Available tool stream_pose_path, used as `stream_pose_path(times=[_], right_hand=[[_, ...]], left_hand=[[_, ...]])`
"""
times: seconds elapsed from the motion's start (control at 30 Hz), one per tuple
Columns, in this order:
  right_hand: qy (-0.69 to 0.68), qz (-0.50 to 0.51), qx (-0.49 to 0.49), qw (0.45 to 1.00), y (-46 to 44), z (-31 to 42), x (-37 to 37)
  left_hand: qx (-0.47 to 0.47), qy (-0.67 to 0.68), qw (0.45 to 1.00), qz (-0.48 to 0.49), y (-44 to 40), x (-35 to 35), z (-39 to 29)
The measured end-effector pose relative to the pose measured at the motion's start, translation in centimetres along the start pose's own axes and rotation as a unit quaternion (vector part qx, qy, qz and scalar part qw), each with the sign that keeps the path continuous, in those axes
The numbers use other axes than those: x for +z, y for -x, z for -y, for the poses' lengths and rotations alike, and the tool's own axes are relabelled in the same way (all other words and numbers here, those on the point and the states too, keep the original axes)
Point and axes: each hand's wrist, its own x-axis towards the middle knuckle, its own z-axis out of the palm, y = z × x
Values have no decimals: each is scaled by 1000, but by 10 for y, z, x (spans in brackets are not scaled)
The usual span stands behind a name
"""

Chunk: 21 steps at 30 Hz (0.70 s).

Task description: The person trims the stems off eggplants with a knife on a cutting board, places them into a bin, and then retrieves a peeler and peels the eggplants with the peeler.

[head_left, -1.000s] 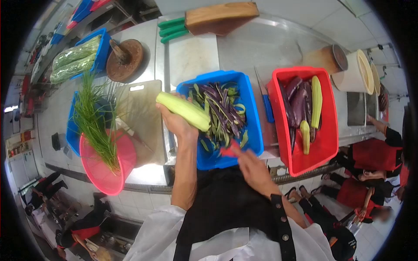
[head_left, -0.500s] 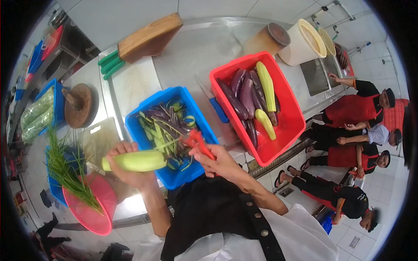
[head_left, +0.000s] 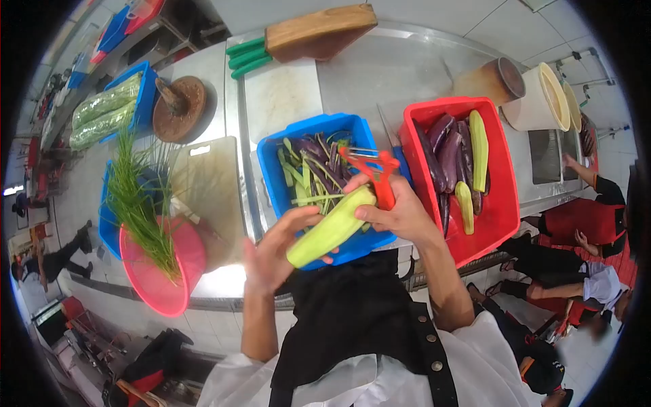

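A pale green peeled eggplant slants over the near edge of the blue bin. My left hand is loosely round its lower end, fingers passing behind it and the blurred thumb held away. With my right hand I hold a red peeler, blade pointing up and left, and pinch the eggplant's upper end between thumb and fingers. Purple and green peelings fill much of the blue bin. In the red bin to the right lie several purple eggplants and two peeled ones.
A knife with a blue handle lies between the bins. To the left are a cutting board, a pink bowl with long green stalks, and a stone mortar. A wooden knife block stands behind. Co-workers stand at right.
The view has shifted left. The peeled eggplant has tilted upward, and my right hand, with the peeler, has come against its upper end. My left hand's grip has loosened.
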Motion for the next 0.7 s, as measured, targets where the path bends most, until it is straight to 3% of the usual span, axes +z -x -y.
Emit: stream_pose_path(times=[0.07, 0.1, 0.17, 0.2, 0.27, 0.37, 0.4, 0.43, 0.5, 0.57, 0.63, 0.7], right_hand=[[141, 72, -22, 987, -5, 15, 12], [72, 95, -59, 991, -11, 1, 23], [284, 11, -289, 914, -26, -11, 24], [283, 17, -289, 914, -22, -5, 23], [114, -64, -28, 991, -6, 14, 12], [212, -6, -99, 972, -6, 10, -11], [294, -9, -206, 933, -7, -7, -23], [294, -8, -204, 934, -6, -2, -31], [470, 104, -185, 857, -3, 14, -41], [438, 91, -161, 880, -10, 17, -39], [604, -8, -141, 784, -21, 17, -35], [614, -13, -180, 769, -29, 19, -17]], left_hand=[[-235, -37, 971, 25, -10, -23, -3], [-198, -90, 974, 70, -15, -13, 1], [-217, -83, 972, 31, -18, -10, 1], [-213, -81, 973, 27, -17, -10, 3], [-197, -29, 980, 15, -15, -13, 8], [-205, 0, 979, 19, -10, -17, 17], [-207, -1, 978, 6, -8, -14, 19], [-208, 0, 978, 5, -8, -15, 19], [-223, -20, 975, 11, -4, -17, 21], [-219, -65, 974, 7, -2, -15, 19], [-216, -109, 970, 5, -1, -14, 17], [-223, -159, 961, 23, 1, -14, 14]])
